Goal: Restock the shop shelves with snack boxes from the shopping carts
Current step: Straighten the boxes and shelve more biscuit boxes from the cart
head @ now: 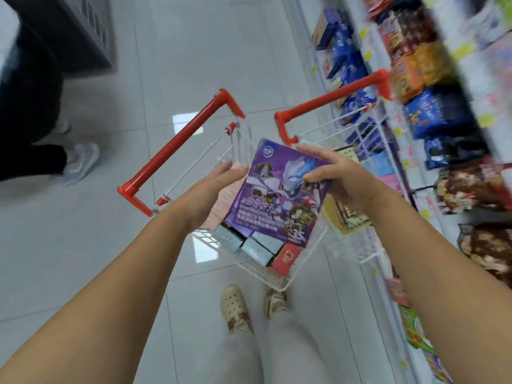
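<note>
Bare forearms reach forward over pale trousers and beige perforated shoes [235, 309] planted on glossy grey-white floor tiles [83, 245]. Just past the toes stands a white wire cart [277, 278] with a red tubular handle [177, 151]. It holds small pale blue-grey boxes [249, 245] and a red box [288, 256].

Above the basket the right hand [340, 178] grips a purple box [279, 195], thumb on its printed face and fingers curled over the far right corner. The box is flat cardboard, nearly square, with cartoon figures facing the camera. Its slightly longer axis runs away from the person, the top leaning left.

The left hand [213, 187] is spread flat with straight fingers at the box's left edge; blur hides whether it touches.

A second cart [371, 256] with a yellow box [340, 217] stands to the right, against shelves [401, 112] of blurred, bright snack packets. Far left, another person's grey shoe [80, 162] shows.
</note>
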{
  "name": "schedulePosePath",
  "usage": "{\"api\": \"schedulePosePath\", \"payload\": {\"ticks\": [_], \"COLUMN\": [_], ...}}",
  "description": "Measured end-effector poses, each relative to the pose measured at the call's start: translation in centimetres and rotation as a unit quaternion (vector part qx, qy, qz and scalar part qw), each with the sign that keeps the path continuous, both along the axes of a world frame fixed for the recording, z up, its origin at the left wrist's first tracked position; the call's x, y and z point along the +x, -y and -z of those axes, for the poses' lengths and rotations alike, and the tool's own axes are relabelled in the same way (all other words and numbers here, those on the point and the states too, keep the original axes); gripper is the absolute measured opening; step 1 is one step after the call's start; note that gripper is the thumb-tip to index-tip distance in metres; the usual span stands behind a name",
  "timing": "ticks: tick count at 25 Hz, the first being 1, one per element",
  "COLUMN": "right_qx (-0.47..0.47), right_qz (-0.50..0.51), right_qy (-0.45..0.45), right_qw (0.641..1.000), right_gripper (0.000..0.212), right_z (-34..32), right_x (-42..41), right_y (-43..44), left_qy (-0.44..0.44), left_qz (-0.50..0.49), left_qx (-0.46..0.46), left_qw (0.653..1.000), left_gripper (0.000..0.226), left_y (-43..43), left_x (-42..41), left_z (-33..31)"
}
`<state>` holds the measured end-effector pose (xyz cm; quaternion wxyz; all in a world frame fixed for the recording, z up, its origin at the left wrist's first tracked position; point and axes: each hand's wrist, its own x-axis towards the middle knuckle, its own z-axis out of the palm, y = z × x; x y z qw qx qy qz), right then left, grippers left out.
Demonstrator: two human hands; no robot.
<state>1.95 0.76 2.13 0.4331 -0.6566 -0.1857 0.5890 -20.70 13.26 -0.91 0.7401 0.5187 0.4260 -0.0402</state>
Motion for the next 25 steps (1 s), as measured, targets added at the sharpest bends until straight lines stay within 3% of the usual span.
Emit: {"api": "schedulePosePath", "payload": {"ticks": [3,5,7,13,16,19,23,25], "right_qx": [0.053,0.068,0.073,0.103,0.119,0.109,0.058,0.05], "right_qz": [0.072,0.148,0.24,0.434,0.466,0.501,0.542,0.588], "right_qy": [-0.079,-0.061,-0.023,0.058,0.103,0.144,0.199,0.197], "right_qw": [0.993,0.985,0.968,0.893,0.87,0.846,0.814,0.783], "right_gripper": [0.06,0.047,0.048,0.051,0.03,0.024,0.032,0.031], "right_z": [-5.9,-9.4,-12.3,-20.9,-24.2,-26.1,-27.5,-28.0], "right_x": [-0.1,-0.6,-1.0,-0.6,-0.3,-0.1,-0.2,-0.4], "right_y": [5.4,9.8,14.2,28.9,37.4,46.8,59.4,65.9], "left_qy": [0.105,0.148,0.179,0.224,0.228,0.238,0.226,0.219], "left_qz": [0.091,0.081,0.095,0.148,0.178,0.221,0.237,0.253], "left_qx": [-0.106,-0.186,-0.209,-0.133,-0.108,-0.096,-0.093,-0.099], "left_qw": [0.985,0.968,0.957,0.954,0.951,0.941,0.94,0.937], "left_gripper": [0.099,0.094,0.085,0.041,0.054,0.068,0.03,0.023], "left_y": [2.8,6.3,10.0,22.2,29.8,38.5,50.1,55.0], "left_x": [2.4,4.5,6.8,13.1,15.6,17.5,19.9,21.0], "left_z": [-4.2,-7.1,-9.9,-18.5,-21.6,-23.8,-25.7,-26.2]}}
